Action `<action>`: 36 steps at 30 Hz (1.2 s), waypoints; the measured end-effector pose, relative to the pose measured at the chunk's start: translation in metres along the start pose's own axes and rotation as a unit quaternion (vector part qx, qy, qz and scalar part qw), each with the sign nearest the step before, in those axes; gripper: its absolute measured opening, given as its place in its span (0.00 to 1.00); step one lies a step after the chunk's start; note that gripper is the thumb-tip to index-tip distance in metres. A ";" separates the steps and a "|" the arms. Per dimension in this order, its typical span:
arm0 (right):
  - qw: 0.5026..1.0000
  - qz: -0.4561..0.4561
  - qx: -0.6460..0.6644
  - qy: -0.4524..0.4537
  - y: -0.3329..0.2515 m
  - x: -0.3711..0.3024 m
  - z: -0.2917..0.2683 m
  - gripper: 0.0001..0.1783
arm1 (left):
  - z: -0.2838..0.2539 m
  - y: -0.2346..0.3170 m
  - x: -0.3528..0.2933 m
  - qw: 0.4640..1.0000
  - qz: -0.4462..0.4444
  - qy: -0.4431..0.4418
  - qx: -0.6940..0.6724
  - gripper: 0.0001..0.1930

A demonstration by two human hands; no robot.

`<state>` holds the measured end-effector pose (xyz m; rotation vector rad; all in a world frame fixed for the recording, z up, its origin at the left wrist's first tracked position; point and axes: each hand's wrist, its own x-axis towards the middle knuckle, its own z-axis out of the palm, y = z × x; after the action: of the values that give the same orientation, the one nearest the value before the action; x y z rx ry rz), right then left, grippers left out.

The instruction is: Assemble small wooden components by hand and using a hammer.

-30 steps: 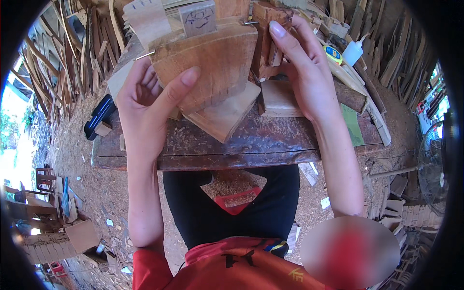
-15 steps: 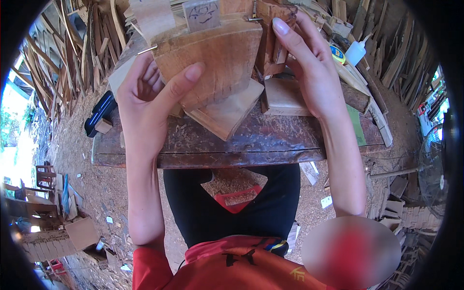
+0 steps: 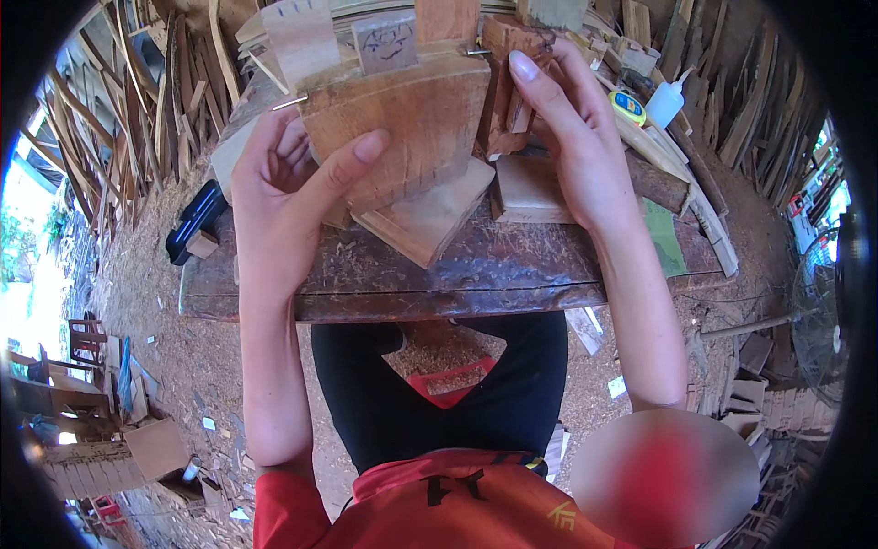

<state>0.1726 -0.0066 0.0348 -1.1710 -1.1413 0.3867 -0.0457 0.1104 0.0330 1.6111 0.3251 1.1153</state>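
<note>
A wide, slightly curved wooden board (image 3: 425, 123) stands tilted over the bench, with a thin metal pin sticking out at each upper corner. My left hand (image 3: 283, 201) grips its left end, thumb across the near face and fingers behind. At its right end, my right hand (image 3: 581, 146) is closed round a darker reddish-brown wooden block (image 3: 498, 101), thumb on top. The block stands close against the board's right edge; whether they touch I cannot tell. Below the board, a pale angled wood piece (image 3: 425, 224) lies on the bench, and a flat wooden block (image 3: 530, 188) lies under my right wrist.
The dark worn workbench (image 3: 393, 279) carries a yellow tape measure (image 3: 627, 107), a white squeeze bottle (image 3: 665, 102) and a green sheet (image 3: 663, 242) at right. A black case (image 3: 194, 224) sits at left. Upright wood pieces (image 3: 302, 41) rise behind the board. Timber strips (image 3: 741, 119) lean around.
The view has shifted slightly, showing more of the far side of the bench. Both hands keep their grips on the board and the block, with hardly any movement.
</note>
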 end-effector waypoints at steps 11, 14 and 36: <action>0.998 -0.026 0.047 0.013 -0.007 -0.002 0.003 0.20 | -0.012 0.002 0.008 0.998 -0.041 -0.037 -0.022 0.25; 0.999 -0.024 0.034 0.032 -0.008 -0.003 0.002 0.24 | -0.011 0.000 0.008 0.998 -0.042 -0.037 -0.028 0.26; 0.961 -0.171 0.034 0.215 -0.012 -0.041 -0.010 0.36 | -0.057 0.039 -0.023 0.979 0.056 0.136 0.138 0.38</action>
<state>0.1602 -0.0472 0.0255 -0.9148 -0.9139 -0.0936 -0.1155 0.1154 0.0534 1.7342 0.5967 1.4324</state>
